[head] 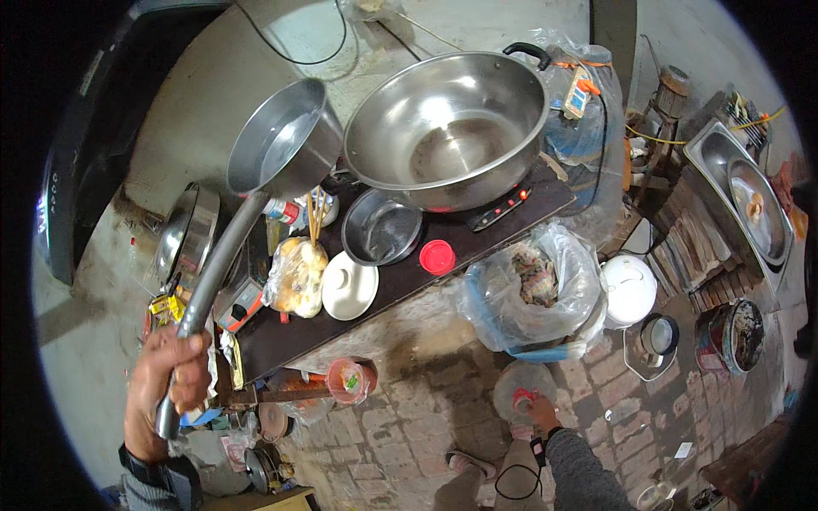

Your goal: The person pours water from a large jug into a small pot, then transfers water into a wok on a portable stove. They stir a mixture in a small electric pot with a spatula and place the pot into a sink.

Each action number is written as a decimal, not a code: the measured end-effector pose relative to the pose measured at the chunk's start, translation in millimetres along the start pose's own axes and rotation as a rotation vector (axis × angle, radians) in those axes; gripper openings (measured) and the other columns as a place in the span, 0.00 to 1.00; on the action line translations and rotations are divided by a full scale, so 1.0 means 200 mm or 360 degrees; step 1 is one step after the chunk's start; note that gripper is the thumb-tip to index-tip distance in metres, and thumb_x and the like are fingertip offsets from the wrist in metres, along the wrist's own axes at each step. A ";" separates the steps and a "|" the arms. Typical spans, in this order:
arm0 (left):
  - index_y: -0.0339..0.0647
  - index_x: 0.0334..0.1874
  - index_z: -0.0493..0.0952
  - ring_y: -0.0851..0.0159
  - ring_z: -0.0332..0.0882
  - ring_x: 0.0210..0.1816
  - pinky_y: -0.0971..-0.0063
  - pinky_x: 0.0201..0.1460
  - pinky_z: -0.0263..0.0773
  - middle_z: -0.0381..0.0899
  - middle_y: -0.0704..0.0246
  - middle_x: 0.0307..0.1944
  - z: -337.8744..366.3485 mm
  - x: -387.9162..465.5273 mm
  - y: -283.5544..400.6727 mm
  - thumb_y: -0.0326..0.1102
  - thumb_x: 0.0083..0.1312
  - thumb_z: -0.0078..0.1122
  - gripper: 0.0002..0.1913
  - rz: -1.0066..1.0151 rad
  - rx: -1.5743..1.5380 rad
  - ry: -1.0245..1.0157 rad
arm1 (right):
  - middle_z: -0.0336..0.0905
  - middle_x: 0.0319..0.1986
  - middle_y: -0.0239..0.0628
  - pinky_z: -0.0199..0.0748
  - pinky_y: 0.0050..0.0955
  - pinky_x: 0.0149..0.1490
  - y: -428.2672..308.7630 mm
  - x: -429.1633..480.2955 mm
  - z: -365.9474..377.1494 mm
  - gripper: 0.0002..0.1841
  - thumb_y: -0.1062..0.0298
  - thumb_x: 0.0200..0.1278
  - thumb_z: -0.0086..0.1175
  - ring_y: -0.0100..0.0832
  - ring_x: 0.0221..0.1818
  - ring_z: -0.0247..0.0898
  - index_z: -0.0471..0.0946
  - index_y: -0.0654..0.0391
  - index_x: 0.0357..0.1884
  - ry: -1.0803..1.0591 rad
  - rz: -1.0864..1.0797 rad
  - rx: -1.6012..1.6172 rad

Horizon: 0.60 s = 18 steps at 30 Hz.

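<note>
My left hand [169, 370] grips the long grey handle of a metal water dipper [313, 153], raised at the left. The dipper's bowl is tilted and seems to hold clear liquid. Beside it stands a large stainless steel wok [447, 134] with a black handle, with a little liquid on its bottom. Under the wok, a cooker's control panel [501, 209] shows a lit red light. My right hand [544, 414] is low, with its fingers on a small red object [523, 398], perhaps a lid or cup, above a round pale disc [505, 383].
On the dark table [281, 348] are a steel pot [382, 227], a red cap [438, 257], a white lid [350, 285] and a bag of food [296, 278]. A plastic-lined bin [486, 313] stands at the table's front. Right are a white container [629, 290], a bucket [728, 338] and a sink [709, 144].
</note>
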<state>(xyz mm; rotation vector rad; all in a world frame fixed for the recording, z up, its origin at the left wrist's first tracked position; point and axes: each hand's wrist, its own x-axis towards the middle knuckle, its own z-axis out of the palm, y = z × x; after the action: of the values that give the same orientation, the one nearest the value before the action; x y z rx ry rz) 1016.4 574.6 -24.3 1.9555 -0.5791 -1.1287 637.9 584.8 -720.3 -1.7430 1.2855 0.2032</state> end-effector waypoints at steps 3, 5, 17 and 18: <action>0.42 0.25 0.64 0.81 0.56 0.08 0.86 0.06 0.51 0.61 0.78 0.12 0.15 0.14 0.11 0.32 0.65 0.55 0.12 0.0058 0.0077 -0.0005 | 0.74 0.42 0.61 0.73 0.44 0.46 -0.04 -0.08 0.00 0.36 0.61 0.63 0.52 0.53 0.45 0.73 0.53 0.73 0.66 -0.0007 0.0006 0.0107; 0.42 0.24 0.64 0.81 0.57 0.08 0.86 0.07 0.51 0.62 0.77 0.13 0.18 0.24 0.15 0.32 0.64 0.55 0.12 0.0063 0.0186 -0.0007 | 0.73 0.44 0.61 0.73 0.44 0.47 -0.12 -0.13 -0.06 0.37 0.62 0.63 0.52 0.52 0.46 0.73 0.50 0.72 0.67 -0.0040 0.0086 0.0220; 0.39 0.26 0.68 0.76 0.61 0.12 0.80 0.14 0.55 0.64 0.74 0.15 0.34 0.60 0.18 0.30 0.58 0.57 0.08 0.0292 0.0926 -0.0027 | 0.68 0.55 0.61 0.70 0.47 0.54 0.01 -0.14 0.01 0.35 0.62 0.66 0.48 0.56 0.54 0.68 0.47 0.65 0.70 0.0076 0.0088 0.0291; 0.38 0.26 0.68 0.76 0.62 0.13 0.80 0.15 0.56 0.65 0.74 0.15 0.33 0.60 0.18 0.31 0.58 0.57 0.08 0.0328 0.1008 -0.0023 | 0.68 0.55 0.61 0.71 0.47 0.53 -0.03 -0.15 0.02 0.35 0.62 0.66 0.48 0.56 0.53 0.69 0.47 0.65 0.70 0.0041 0.0093 0.0304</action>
<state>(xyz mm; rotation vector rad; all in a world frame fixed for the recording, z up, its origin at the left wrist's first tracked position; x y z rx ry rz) 1019.1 441.2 -75.4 2.3357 -1.2310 -0.8923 631.8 607.6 -701.7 -1.5519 1.3303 0.0882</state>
